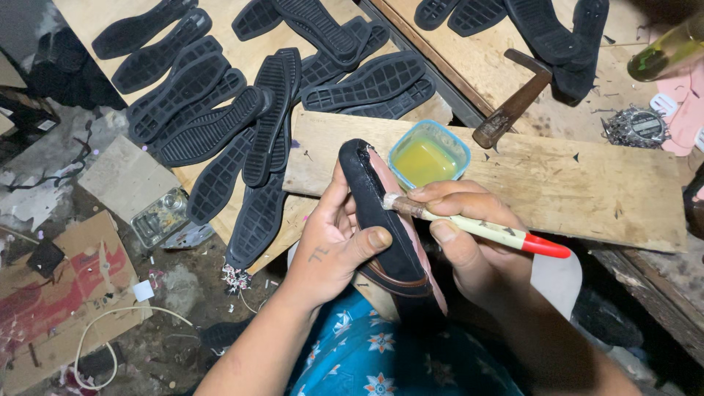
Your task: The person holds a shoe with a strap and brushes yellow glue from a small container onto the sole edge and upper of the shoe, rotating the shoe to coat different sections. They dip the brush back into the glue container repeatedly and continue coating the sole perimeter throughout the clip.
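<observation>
— We're looking down at a rough wooden plank [513,183] lying across a cluttered workbench, with a littered floor underneath. What's going on at the front?

— The left hand [330,246] is wrapping around a black shoe [385,220], thumb pressing on its dark side and fingers going behind, tipping it up on edge over the person's lap.

— And the other one?

— The right hand [462,235] is pinching a brush [477,227] with a pale handle and red end, fingers closed tight on it. The bristle end is touching the shoe's upper edge near the pinkish lining.

— Anything close by?

— A small blue tub of yellow glue [429,154] is sitting on the plank just behind the shoe. A hammer [513,99] is lying further back to the right, and black rubber soles [242,110] are spreading in overlapping heaps across the boards to the left. On the floor, a clear glass jar [161,216] is lying beside flattened cardboard [66,293].
</observation>
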{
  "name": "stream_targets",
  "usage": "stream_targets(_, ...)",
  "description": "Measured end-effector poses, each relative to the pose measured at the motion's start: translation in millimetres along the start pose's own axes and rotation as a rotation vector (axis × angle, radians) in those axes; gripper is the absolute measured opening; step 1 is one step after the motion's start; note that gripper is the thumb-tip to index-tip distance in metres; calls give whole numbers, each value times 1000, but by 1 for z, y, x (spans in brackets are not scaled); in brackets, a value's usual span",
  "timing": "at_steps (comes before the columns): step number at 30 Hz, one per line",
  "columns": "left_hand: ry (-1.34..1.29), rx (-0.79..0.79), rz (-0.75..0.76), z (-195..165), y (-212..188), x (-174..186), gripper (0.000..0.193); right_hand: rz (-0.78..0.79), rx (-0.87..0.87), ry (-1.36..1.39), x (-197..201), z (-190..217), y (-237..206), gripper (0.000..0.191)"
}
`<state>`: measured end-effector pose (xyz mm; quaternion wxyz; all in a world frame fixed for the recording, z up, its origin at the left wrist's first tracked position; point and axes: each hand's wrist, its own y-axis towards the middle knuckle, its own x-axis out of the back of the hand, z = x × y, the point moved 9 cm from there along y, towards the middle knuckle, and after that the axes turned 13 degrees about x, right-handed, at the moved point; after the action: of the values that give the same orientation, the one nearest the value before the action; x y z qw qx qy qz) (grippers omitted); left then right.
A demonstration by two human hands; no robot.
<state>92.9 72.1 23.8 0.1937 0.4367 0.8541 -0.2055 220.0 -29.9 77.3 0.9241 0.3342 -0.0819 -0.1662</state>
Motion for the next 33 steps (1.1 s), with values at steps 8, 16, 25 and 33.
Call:
stream_targets(8,-28,10,9,2,0,2,119,22,-3,-51,1,0,-3,17)
stream_targets(16,-37,-9,7,3,1,5,115,0,-2,-43,2,-3,-9,16)
stream_targets(25,-25,-4,-19,4,2,7,115,38,-26,-54,3,-5,-12,15)
stream_targets(33,-83,-35,-43,11,2,24,105,51,-166,74,7,-16,-21,13)
